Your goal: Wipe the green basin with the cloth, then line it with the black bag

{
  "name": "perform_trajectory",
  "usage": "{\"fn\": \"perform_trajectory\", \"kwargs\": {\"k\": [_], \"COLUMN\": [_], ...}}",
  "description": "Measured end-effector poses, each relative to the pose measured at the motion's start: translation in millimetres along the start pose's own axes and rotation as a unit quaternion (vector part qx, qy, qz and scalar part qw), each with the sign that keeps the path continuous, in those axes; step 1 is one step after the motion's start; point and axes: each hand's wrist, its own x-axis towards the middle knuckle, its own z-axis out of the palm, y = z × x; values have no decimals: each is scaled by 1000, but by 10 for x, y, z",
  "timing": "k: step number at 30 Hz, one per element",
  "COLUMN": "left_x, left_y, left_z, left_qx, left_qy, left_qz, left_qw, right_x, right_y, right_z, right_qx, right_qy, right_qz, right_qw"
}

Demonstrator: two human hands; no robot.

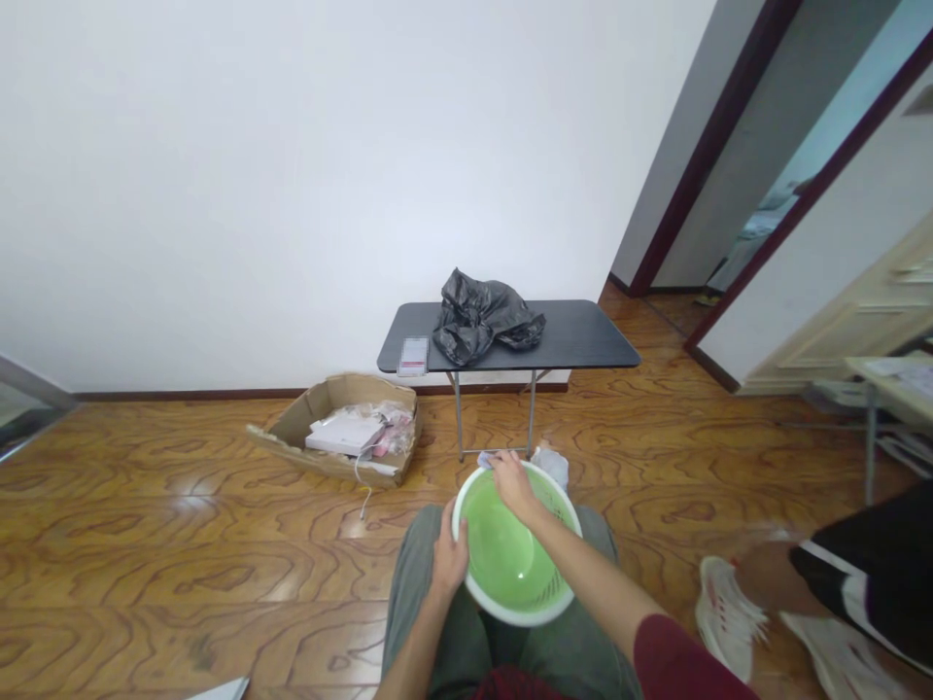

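A round plastic washing basket [502,544], green inside with a white rim and slots along its right wall, rests on my lap. My left hand [450,554] grips its rim at the left, thumb over the edge. My right hand [514,483] reaches across the basket to the far rim. Its fingers are closed on a small pale cloth [485,459] pressed against that rim. Part of the cloth is hidden by the fingers.
Ahead stands a dark folding table [575,335] with a crumpled black plastic bag [485,316] and a white card [414,356]. An open cardboard box [292,428] lies left. Beyond the basket is a white plastic bag [552,467]. Another person's shoe [729,617] is at right.
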Motion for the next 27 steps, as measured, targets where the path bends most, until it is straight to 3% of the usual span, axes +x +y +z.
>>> {"fn": "perform_trajectory", "kwargs": {"k": [5,10,18,23,27], "left_x": [2,-1,16,17,5], "left_y": [-5,8,9,1,37], "left_z": [7,0,-3,-2,-11], "left_qx": [-9,-4,-1,10,8], "left_qy": [1,-4,0,-1,1], "left_qz": [7,5,-1,-4,-5], "left_qw": [1000,1000,1000,1000,1000], "right_x": [-106,-132,-103,-437,-824], "right_y": [-274,-180,446,794,911], "right_z": [197,157,-191,-235,-227], "right_qx": [-28,-25,-16,-8,4], "right_qy": [-29,-39,-15,37,83], "right_qz": [-107,-177,-54,14,47], "right_qw": [993,983,998,999,995]}}
